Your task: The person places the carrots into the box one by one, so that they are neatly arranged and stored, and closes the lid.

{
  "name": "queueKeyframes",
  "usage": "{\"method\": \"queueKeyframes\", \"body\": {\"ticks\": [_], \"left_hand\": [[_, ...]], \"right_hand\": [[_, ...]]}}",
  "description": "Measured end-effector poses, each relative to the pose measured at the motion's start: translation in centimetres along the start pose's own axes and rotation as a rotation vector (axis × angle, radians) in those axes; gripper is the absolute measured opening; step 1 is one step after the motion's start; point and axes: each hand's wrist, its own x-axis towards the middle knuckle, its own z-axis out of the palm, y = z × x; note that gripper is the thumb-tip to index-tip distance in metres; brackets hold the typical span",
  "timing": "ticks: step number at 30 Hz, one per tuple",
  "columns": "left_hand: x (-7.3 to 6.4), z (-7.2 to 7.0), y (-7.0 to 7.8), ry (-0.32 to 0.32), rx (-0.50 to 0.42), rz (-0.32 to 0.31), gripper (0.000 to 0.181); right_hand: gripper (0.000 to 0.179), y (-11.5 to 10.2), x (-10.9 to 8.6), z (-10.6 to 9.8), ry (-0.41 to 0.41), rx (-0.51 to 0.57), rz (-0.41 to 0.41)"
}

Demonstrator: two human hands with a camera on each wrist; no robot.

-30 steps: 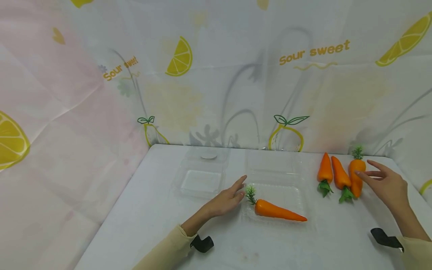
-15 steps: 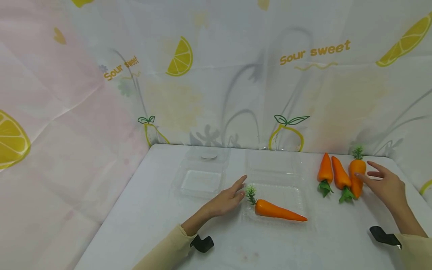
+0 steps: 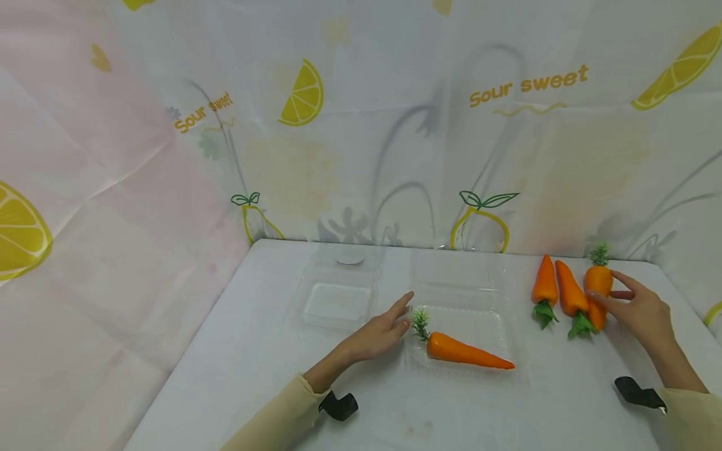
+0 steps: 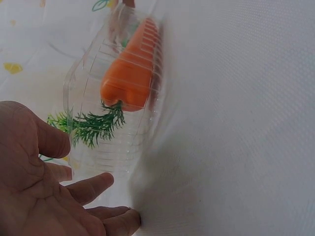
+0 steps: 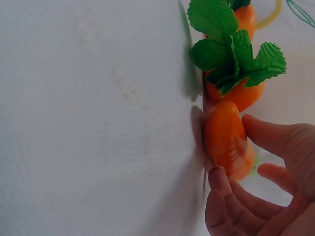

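Note:
My right hand [image 3: 643,313] reaches round a carrot [image 3: 598,280] with a feathery green top, at the back right of the table. In the right wrist view its thumb lies against one side of that carrot [image 5: 225,135] and its fingers against the other. Two more carrots with leafy tops, a middle one [image 3: 571,289] and a left one [image 3: 544,285], lie just left of it. My left hand [image 3: 375,338], fingers loosely extended, is at the left edge of a clear plastic box [image 3: 491,322]. Inside that box rests a long carrot [image 3: 465,352], its feathery top toward my left hand.
A smaller clear plastic box [image 3: 338,304] with its lid folded back stands left of the larger one. Both sit on a white table [image 3: 254,326]. Behind rises a cloth backdrop [image 3: 372,156] printed with lemons.
My right hand has moved slightly left, and its thumb and fingers have closed in on the feathery-topped carrot at the right. My left hand and the boxes have stayed put.

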Motion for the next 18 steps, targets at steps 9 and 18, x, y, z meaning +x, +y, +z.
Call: {"method": "queueKeyframes", "body": {"ticks": [9,18], "left_hand": [[-0.11,0.01,0.24,-0.003,-0.001,-0.007,0.058],[-0.04,0.03,0.13,-0.002,0.007,-0.01,0.058]], "right_hand": [[0.083,0.2,0.33,0.07,-0.008,0.002,-0.006],[0.084,0.33,0.25,0.04,-0.024,-0.004,0.005]]}}
